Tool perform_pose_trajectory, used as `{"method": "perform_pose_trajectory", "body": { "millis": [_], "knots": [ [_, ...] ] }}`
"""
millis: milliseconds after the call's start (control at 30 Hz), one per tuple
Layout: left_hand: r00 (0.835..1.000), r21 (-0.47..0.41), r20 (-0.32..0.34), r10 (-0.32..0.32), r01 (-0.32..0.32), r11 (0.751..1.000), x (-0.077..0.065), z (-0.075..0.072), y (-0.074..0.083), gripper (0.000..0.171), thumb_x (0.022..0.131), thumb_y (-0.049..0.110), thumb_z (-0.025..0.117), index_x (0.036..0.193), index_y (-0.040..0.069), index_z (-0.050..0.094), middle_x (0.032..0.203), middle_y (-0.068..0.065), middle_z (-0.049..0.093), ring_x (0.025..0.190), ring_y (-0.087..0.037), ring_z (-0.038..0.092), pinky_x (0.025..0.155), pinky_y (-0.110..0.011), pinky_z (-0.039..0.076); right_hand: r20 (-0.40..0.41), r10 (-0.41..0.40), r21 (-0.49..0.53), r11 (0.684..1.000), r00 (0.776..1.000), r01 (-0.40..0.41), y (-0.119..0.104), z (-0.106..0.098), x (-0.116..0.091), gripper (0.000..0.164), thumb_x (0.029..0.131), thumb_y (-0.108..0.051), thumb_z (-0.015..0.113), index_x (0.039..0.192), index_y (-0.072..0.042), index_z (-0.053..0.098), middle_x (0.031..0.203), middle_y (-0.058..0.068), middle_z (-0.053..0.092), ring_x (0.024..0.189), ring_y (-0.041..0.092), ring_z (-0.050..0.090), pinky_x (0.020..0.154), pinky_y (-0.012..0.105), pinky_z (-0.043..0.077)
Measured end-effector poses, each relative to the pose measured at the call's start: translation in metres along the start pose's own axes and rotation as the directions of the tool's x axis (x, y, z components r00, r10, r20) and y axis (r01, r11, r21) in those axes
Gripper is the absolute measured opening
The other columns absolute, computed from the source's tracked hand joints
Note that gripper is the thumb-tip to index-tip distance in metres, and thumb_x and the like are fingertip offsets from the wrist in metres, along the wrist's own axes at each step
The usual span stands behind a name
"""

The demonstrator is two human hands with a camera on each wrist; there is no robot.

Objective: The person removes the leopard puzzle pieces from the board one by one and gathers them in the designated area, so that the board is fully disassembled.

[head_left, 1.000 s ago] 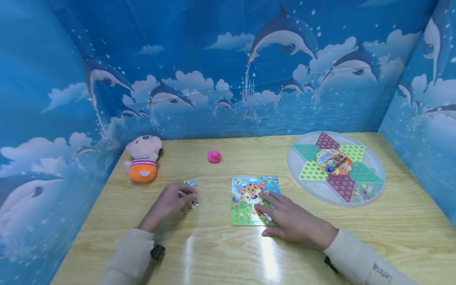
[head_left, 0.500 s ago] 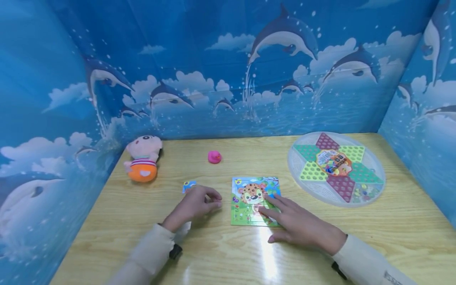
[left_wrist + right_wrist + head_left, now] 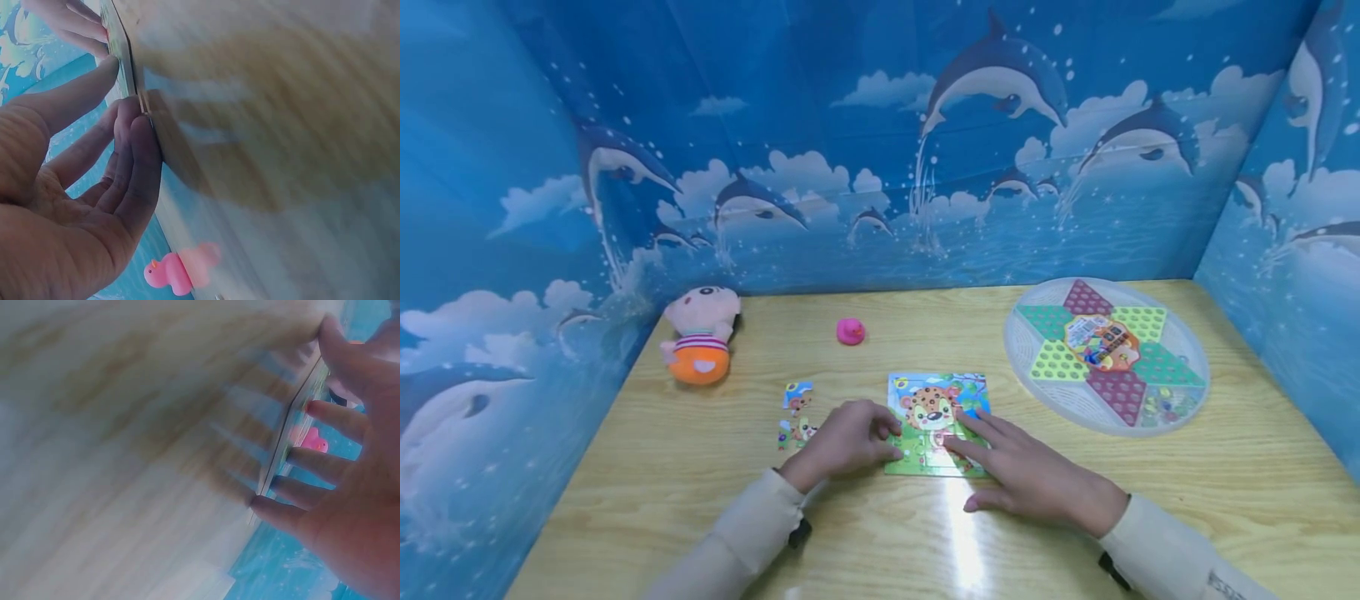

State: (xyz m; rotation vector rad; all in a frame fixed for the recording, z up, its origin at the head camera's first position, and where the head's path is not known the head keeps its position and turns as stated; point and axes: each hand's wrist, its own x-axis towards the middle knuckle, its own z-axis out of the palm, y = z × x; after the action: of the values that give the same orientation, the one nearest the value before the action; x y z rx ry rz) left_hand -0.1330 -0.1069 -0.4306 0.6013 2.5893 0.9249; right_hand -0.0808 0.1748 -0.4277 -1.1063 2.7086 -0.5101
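A square jigsaw puzzle (image 3: 917, 417) with a cartoon leopard lies in its flat board on the table. My left hand (image 3: 850, 442) is at the board's left edge. In the left wrist view, its thumb and bent fingers (image 3: 140, 150) meet the board's side a little apart, with no loose piece visible between them. My right hand (image 3: 1037, 475) spreads its fingers over the lower right of the puzzle; in the right wrist view, the fingertips (image 3: 319, 409) rest along the board. Several loose puzzle pieces (image 3: 797, 396) lie left of the board, partly beyond the left hand.
A pink rubber duck (image 3: 851, 332) stands behind the puzzle. A plush toy (image 3: 702, 333) in orange trousers lies at the back left. The round Chinese checkers board (image 3: 1022, 358) takes up the back right. Dolphin-printed sheets (image 3: 880, 150) wall the table.
My left hand has moved right from the loose pieces to the board's left edge, uncovering those pieces. My right hand has slid slightly right and stays on the puzzle.
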Motion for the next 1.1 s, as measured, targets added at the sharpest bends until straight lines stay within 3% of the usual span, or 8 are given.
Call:
{"method": "perform_pose_trajectory", "body": {
  "millis": [367, 1100],
  "knots": [
    [1.0, 0.059, 0.006, -0.003, 0.003, 0.998, 0.0027, 0.0007, 0.0057, 0.034, 0.073, 0.023, 0.091, 0.101, 0.012, 0.075, 0.088, 0.006, 0.066, 0.08, -0.007, 0.059, 0.078, -0.026, 0.052, 0.007, 0.01, 0.005, 1.0, 1.0, -0.01, -0.0004, -0.001, -0.0003, 0.077, 0.09, -0.049, 0.071, 0.152, -0.012, 0.046, 0.162, 0.023, 0.026, 0.146, 0.048, 0.027, 0.115, 0.06, 0.028],
    [1.0, 0.074, -0.026, 0.004, -0.002, 0.997, 0.0011, 0.0019, 0.0093, 0.034, 0.072, 0.024, 0.092, 0.098, 0.012, 0.075, 0.088, 0.006, 0.066, 0.076, -0.006, 0.058, 0.076, -0.025, 0.052, 0.012, 0.017, 0.009, 1.0, 1.0, -0.017, -0.0017, -0.0022, -0.0002, 0.077, 0.089, -0.049, 0.072, 0.151, -0.011, 0.047, 0.162, 0.023, 0.025, 0.146, 0.048, 0.027, 0.115, 0.061, 0.028]
  ]
}}
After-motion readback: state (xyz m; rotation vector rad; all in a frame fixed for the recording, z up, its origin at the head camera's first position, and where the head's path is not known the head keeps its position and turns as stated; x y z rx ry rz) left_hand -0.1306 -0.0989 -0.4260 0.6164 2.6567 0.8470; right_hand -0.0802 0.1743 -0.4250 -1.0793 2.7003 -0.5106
